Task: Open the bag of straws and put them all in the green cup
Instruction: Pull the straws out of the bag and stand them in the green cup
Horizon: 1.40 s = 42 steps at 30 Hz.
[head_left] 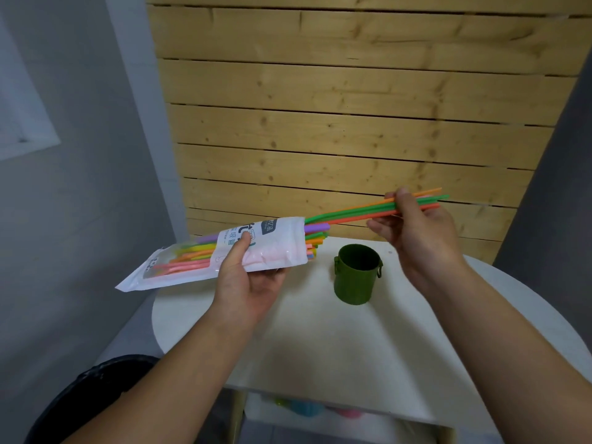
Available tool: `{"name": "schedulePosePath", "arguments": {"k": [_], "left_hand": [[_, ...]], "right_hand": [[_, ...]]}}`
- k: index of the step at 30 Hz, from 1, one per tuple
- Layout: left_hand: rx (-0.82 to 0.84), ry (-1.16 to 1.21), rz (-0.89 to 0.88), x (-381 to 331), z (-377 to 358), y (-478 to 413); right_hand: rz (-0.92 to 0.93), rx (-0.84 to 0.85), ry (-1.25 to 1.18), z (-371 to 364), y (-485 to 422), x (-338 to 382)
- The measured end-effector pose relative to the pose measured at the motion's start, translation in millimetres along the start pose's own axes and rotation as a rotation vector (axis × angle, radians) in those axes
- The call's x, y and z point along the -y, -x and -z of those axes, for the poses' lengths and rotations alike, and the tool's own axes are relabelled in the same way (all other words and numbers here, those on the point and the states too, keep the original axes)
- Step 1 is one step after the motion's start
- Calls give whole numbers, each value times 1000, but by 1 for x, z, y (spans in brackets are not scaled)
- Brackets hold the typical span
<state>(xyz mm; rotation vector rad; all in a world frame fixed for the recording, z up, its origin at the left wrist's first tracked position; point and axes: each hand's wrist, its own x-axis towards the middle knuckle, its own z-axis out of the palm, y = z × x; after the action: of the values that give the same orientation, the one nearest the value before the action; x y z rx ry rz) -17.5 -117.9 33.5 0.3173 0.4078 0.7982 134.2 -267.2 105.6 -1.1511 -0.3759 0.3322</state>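
My left hand (248,280) holds the white straw bag (198,261) from below, thumb on its printed label, the open mouth pointing right. Several coloured straws fill the bag and stick out of the mouth. My right hand (416,232) pinches a few straws (352,214), green, orange and red, partly drawn out of the bag and slanting up to the right. The green cup (357,274) stands upright on the white table (320,341), below the drawn straws, between my two hands. No straws show inside the cup.
A wooden slat wall (352,107) rises right behind the table. A grey wall is on the left. A dark bin (96,395) sits on the floor at lower left. Coloured items lie on a shelf (314,408) under the tabletop.
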Motion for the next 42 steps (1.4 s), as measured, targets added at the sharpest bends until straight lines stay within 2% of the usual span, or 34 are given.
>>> {"name": "schedulePosePath", "arguments": {"k": [14, 20, 30, 42], "left_hand": [[-34, -8, -34, 4, 9, -16], [-33, -87, -30, 12, 8, -11], [7, -184, -12, 28, 0, 3], [38, -207, -8, 24, -1, 8]], "right_hand": [[30, -204, 34, 67, -28, 36], [106, -282, 262, 83, -34, 37], [88, -156, 555, 60, -37, 13], [-96, -24, 484, 62, -42, -29]]}}
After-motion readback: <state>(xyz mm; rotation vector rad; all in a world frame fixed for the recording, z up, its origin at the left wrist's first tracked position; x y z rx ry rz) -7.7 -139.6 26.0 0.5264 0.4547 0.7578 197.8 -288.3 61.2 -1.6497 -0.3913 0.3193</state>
